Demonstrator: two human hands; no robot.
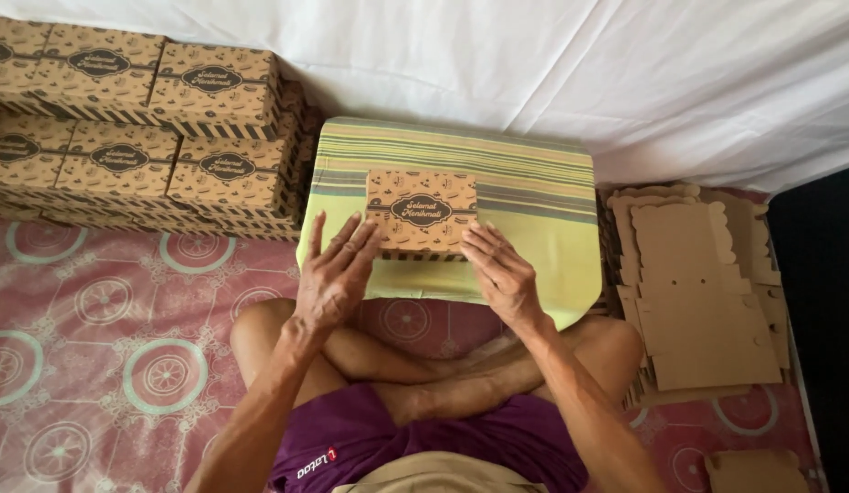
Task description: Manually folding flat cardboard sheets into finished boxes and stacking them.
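Note:
A closed brown cardboard box (421,211) with a dark oval label and a striped edge rests on a low surface covered by a green striped cloth (534,196). My left hand (336,273) lies flat with fingers spread, its fingertips touching the box's near left corner. My right hand (499,270) rests with fingers apart against the box's near right edge. Neither hand grips the box. My crossed legs are just below the cloth-covered surface.
Stacks of finished boxes of the same kind (141,128) stand at the back left. A pile of flat unfolded cardboard blanks (698,292) lies to the right. A white sheet (580,64) hangs behind. The floor mat (105,347) is pink with circles.

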